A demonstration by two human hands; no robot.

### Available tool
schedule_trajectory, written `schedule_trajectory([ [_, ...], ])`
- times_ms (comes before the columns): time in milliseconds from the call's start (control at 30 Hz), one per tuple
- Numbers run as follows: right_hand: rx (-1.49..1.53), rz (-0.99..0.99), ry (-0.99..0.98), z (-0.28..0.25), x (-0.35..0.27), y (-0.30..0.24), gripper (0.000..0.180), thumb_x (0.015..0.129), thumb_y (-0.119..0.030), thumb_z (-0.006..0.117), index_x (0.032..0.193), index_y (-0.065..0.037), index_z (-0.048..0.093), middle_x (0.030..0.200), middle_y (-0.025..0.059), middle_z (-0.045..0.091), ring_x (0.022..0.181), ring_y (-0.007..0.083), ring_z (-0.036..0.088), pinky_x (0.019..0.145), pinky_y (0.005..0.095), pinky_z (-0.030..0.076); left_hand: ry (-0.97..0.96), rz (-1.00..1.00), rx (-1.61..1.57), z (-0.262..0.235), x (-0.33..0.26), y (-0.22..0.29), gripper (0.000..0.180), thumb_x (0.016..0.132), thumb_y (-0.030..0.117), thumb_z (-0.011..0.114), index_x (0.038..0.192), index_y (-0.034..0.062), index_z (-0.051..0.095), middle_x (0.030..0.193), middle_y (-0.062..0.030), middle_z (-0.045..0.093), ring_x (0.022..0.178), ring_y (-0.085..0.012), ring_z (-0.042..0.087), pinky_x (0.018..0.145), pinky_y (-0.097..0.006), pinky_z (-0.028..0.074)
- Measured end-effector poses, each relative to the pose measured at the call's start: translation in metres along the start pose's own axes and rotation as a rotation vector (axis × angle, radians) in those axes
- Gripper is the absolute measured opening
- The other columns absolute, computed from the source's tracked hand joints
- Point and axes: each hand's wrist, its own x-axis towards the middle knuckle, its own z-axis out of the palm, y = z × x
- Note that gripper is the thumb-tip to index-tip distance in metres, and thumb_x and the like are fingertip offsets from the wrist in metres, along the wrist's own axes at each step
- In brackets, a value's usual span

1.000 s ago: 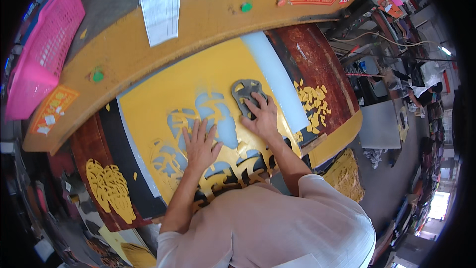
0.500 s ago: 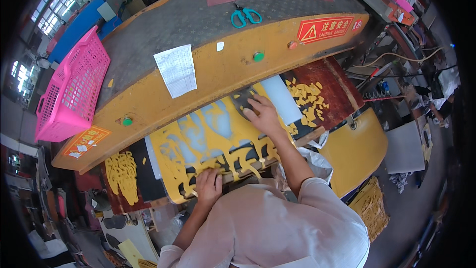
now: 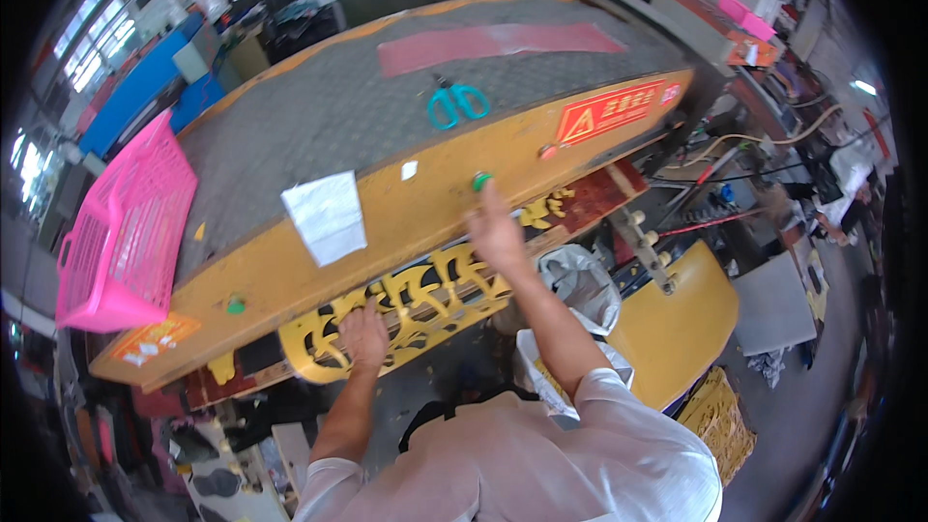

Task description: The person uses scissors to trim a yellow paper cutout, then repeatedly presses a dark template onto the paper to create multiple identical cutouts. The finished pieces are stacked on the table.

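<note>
Right hand (image 3: 497, 232) at one of two green buttons (image 3: 481, 180); left hand (image 3: 364, 334) on one yellow sheet (image 3: 425, 301); both unclenched.

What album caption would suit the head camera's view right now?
Right hand at a green button on the ochre machine beam, left hand on a yellow sheet full of cut-outs.
</note>
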Motion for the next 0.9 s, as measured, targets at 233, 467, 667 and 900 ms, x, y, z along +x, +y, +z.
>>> schedule_trajectory([
  [233, -0.087, -0.163, -0.394, 0.029, -0.056, 0.066, 0.035, 0.098, -0.029, 0.067, 0.123, -0.005, 0.069, 0.109, 0.0205, 0.069, 0.106, 0.0427, 0.065, 0.095, 0.0532, 0.053, -0.039, 0.040, -0.007, 0.021, 0.002, -0.015, 0.018, 0.097, 0.022, 0.063, 0.099, 0.0052, 0.068, 0.102, -0.0168, 0.065, 0.105, -0.0381, 0.060, 0.098, -0.052, 0.044],
  [467, -0.151, -0.422, -0.144, 0.067, -0.077, 0.094, 0.024, 0.097, -0.032, 0.065, 0.087, -0.011, 0.073, 0.090, 0.0080, 0.064, 0.097, 0.0319, 0.060, 0.092, 0.0447, 0.045, -0.035, 0.001, 0.014, 0.048, -0.011, -0.032, 0.018, 0.097, 0.022, 0.064, 0.093, 0.0042, 0.065, 0.102, -0.0165, 0.063, 0.107, -0.0373, 0.059, 0.098, -0.050, 0.043],
  [667, -0.107, -0.468, -0.066, 0.074, -0.083, 0.100, 0.024, 0.093, -0.026, 0.065, 0.078, -0.009, 0.069, 0.081, 0.0120, 0.063, 0.089, 0.0360, 0.061, 0.087, 0.0486, 0.047, -0.062, -0.026, 0.038, 0.043, -0.011, -0.021, 0.025, 0.098, 0.027, 0.060, 0.093, 0.0045, 0.070, 0.105, -0.0200, 0.069, 0.105, -0.0385, 0.062, 0.096, -0.053, 0.045],
  [900, -0.126, -0.369, -0.195, 0.052, -0.110, 0.098, 0.015, 0.090, -0.021, 0.070, 0.083, -0.009, 0.076, 0.087, 0.0120, 0.073, 0.087, 0.0389, 0.067, 0.082, 0.0527, 0.051, -0.073, -0.065, -0.109, 0.010, -0.035, 0.003, 0.015, 0.093, 0.023, 0.067, 0.092, 0.0081, 0.070, 0.094, -0.0134, 0.066, 0.096, -0.0357, 0.063, 0.088, -0.051, 0.047],
])
